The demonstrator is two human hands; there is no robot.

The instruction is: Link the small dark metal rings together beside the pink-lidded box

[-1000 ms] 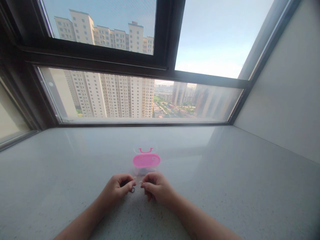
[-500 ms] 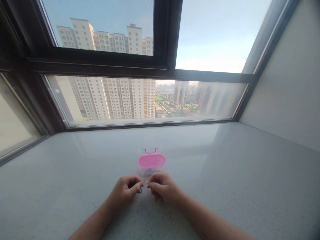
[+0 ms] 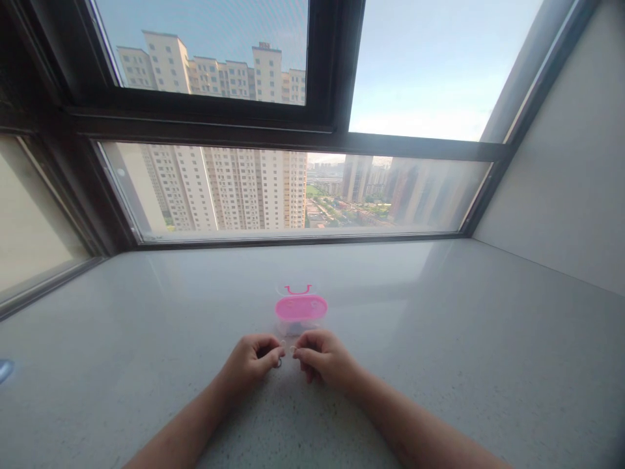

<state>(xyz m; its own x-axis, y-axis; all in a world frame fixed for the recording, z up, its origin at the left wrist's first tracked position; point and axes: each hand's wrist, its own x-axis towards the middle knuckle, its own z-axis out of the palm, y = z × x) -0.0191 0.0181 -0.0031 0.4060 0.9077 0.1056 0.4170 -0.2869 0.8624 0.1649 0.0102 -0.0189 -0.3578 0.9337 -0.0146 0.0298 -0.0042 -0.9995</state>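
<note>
Pale grey and glossy with fine dark specks, a counter [image 3: 454, 352] spreads under and around both hands, running forward to a dark window frame [image 3: 424, 148]. Past the glass, ahead of the left hand, stand tall beige buildings [image 3: 244, 189]; a plain whitish wall [image 3: 556, 169] closes the space well off to the right hand's right. Far left of the left hand, a bluish thing [image 3: 6, 370] is cut by the picture's edge.

The left hand [image 3: 251, 358] pinches a tiny pale curved piece [image 3: 283, 343] between thumb and forefinger, with a small dark ring [image 3: 279, 363] at the thumb tip. Just beside it, the right hand [image 3: 322, 357] grips a second pale piece [image 3: 293, 350], likewise whitish and slightly curved. The fingertips face each other across a narrow gap. The left piece sticks up past its fingertips; the right one juts toward the left hand. Both are too small to tell a long axis.

Just beyond the hands sits a clear box [image 3: 301, 309] with a pink oval top, its long axis running left to right, a pink handle [image 3: 297, 290] on its far side.
</note>
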